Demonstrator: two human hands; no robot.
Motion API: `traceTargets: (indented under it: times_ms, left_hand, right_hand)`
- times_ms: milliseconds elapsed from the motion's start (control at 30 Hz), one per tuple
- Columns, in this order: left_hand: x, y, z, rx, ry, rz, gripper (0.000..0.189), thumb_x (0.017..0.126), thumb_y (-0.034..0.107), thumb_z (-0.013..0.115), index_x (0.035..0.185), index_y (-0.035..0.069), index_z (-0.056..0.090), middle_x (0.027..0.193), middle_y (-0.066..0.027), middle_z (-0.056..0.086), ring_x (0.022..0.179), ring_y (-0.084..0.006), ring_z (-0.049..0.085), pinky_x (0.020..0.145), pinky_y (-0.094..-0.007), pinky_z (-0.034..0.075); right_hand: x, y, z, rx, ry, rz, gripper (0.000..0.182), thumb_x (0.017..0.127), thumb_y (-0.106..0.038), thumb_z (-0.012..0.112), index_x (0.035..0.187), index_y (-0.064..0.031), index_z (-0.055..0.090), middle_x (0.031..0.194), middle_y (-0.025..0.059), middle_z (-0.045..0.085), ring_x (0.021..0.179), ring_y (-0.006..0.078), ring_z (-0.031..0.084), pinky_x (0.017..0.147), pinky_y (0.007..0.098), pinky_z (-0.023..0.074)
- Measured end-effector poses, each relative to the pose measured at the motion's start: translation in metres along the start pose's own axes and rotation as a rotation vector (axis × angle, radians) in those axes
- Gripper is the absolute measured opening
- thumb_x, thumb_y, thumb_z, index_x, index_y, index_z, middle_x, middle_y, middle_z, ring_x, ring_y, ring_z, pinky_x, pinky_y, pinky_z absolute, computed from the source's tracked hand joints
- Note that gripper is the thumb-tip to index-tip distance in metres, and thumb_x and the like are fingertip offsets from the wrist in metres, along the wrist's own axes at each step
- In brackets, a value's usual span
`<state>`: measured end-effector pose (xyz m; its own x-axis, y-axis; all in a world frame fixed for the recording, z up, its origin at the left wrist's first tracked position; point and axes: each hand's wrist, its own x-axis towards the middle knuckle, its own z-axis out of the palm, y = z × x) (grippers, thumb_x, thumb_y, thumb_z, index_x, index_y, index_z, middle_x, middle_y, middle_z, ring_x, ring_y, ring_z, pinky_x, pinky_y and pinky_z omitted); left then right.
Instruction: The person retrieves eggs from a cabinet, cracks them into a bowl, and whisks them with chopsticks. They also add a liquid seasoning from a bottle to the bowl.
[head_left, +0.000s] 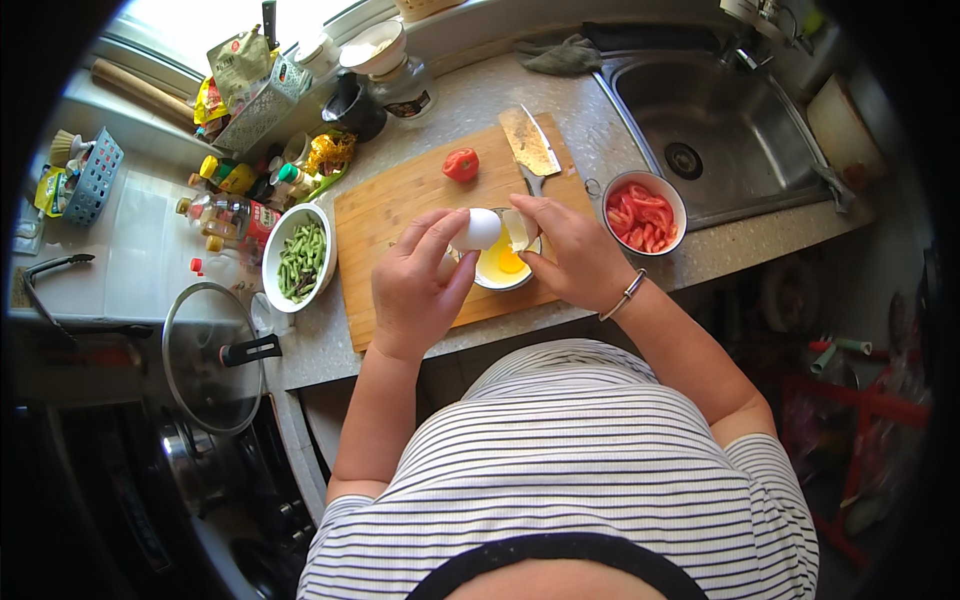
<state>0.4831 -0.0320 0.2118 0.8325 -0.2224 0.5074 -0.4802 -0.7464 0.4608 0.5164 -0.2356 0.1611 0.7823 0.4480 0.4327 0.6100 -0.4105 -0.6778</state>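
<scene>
My left hand (420, 277) holds a rounded white piece of eggshell (480, 229) between thumb and fingers. In my right hand (574, 251) is another piece of eggshell (519, 231), its broken edge and hollow inside facing left. Both pieces are above a bowl (504, 287) that contains raw egg, with a yellow yolk (511, 261) visible. The bowl stands on a wooden cutting board (405, 195), partly covered by my hands. A whole tomato (460, 164) lies farther back on the board. Beyond my right hand rests a cleaver (529, 142), blade pointing away from me.
Cut tomatoes (641, 214) fill a bowl right of the board, beside the sink (720, 127). On the left stands a white bowl (328, 259) of chopped green beans (302, 259). Bottles (232, 211) and a glass pot lid (214, 360) are farther left.
</scene>
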Motion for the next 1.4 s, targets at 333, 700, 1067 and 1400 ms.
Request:
traceTargets:
  times_ms: [333,700,1067,1400]
  left_hand:
    - [-0.028,-0.021,0.029,-0.177,-0.002,-0.261,0.033,0.073,0.005,0.072,0.105,0.005,0.063,0.101,-0.0121,0.064,0.080,-0.0209,0.063,0.066,-0.0285,0.051]
    - [-0.035,-0.025,0.030,-0.095,0.073,-0.244,0.029,0.074,0.013,0.068,0.102,0.007,0.062,0.095,-0.0096,0.063,0.077,-0.0275,0.063,0.065,-0.0359,0.052]
    - [-0.037,-0.024,0.028,-0.128,0.086,-0.273,0.031,0.074,0.014,0.069,0.103,0.008,0.062,0.095,-0.0106,0.063,0.080,-0.0282,0.063,0.067,-0.0357,0.051]
    - [-0.034,-0.026,0.030,-0.371,0.096,-0.410,0.029,0.076,0.013,0.070,0.103,0.005,0.064,0.094,-0.0090,0.065,0.076,-0.0185,0.061,0.068,-0.0291,0.049]
  right_hand:
    - [0.009,-0.001,0.004,-0.105,-0.091,-0.034,0.050,0.072,-0.008,0.069,0.118,-0.0041,0.051,0.106,0.0150,0.059,0.094,0.0324,0.060,0.078,0.0384,0.0506]
    - [0.029,-0.013,0.000,-0.298,-0.274,-0.060,0.044,0.072,-0.009,0.071,0.112,-0.0035,0.056,0.098,0.0139,0.060,0.083,0.0311,0.062,0.071,0.0380,0.0510]
    - [0.032,-0.006,-0.002,-0.217,-0.249,-0.058,0.041,0.073,-0.014,0.072,0.110,-0.0028,0.058,0.090,0.0121,0.062,0.078,0.0279,0.063,0.069,0.0366,0.0511]
    - [0.011,0.004,0.008,0.175,-0.193,0.166,0.040,0.076,-0.010,0.071,0.111,0.0042,0.056,0.088,0.0143,0.063,0.074,0.0202,0.065,0.066,0.0295,0.0519]
